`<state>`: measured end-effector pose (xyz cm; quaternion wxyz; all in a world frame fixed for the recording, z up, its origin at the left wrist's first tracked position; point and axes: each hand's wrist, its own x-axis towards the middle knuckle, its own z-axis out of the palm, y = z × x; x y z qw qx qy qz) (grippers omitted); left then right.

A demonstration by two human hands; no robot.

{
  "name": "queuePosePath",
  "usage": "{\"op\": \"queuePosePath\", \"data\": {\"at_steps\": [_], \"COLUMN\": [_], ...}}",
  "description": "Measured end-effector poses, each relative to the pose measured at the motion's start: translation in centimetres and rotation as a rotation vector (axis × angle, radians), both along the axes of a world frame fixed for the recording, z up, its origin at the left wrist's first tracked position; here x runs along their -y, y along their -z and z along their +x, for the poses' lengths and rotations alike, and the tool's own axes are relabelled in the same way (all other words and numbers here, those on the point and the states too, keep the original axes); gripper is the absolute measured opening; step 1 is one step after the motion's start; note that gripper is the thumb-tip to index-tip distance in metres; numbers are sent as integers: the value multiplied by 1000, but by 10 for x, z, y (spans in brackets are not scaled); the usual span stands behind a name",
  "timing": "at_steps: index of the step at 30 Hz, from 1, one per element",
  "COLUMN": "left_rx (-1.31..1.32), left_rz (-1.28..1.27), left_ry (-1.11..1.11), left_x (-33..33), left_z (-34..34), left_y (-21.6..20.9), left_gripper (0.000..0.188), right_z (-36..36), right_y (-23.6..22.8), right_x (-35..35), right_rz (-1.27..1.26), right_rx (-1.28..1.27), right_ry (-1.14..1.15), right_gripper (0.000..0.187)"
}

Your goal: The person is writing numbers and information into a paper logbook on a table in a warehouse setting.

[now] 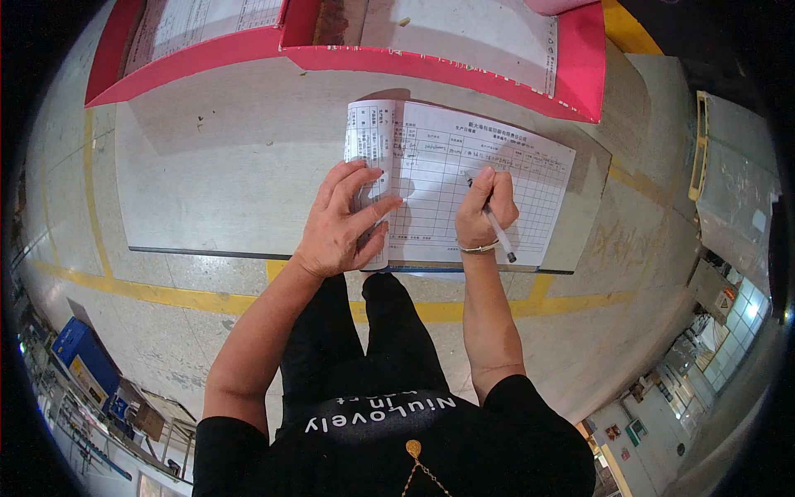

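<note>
A pad of printed forms (431, 217) lies on the table, its earlier pages curled over along the left side. Ruled rows fill the sheet, and handwriting shows in the upper ones. My left hand (344, 217) rests with fingers spread on the curled pages and the sheet's left edge. In my right hand (486, 211) is a pen (502, 230) with a pale barrel and a dark end, gripped between thumb and fingers. The pen's tip meets the sheet near the written rows, or is very close to it; I cannot tell which.
Pink-red open trays (447, 69) holding papers stand along the far side of the grey table (224, 174). The table's near edge runs just in front of my legs. Yellow lines (190, 296) mark the floor. A large pale wrapped stack (735, 178) stands to the right.
</note>
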<state>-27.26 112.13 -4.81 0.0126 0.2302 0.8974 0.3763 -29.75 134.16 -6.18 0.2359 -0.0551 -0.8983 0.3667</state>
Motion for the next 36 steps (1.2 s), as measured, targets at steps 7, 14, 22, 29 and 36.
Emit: {"op": "queuePosePath", "data": {"at_steps": [7,14,22,29,36], "left_rx": [-5,-3,11,-5,7], "left_rz": [19,19,18,8,12], "left_ry": [0,-8,1,-2,0], "left_x": [1,0,1,2,0], "left_z": [0,0,0,0,0], "left_y": [2,1,2,0,2], "left_gripper": [39,39,39,38,37], "right_z": [2,3,3,3,6], "right_y": [1,1,-4,-4,-6], "right_x": [-1,-2,-4,-2,-8], "right_rz": [7,-3,-29,-45,-79], "right_rx": [-1,-22,-68,7,0], "right_ry": [-10,-24,47,7,48], "right_gripper": [36,35,32,35,35]}}
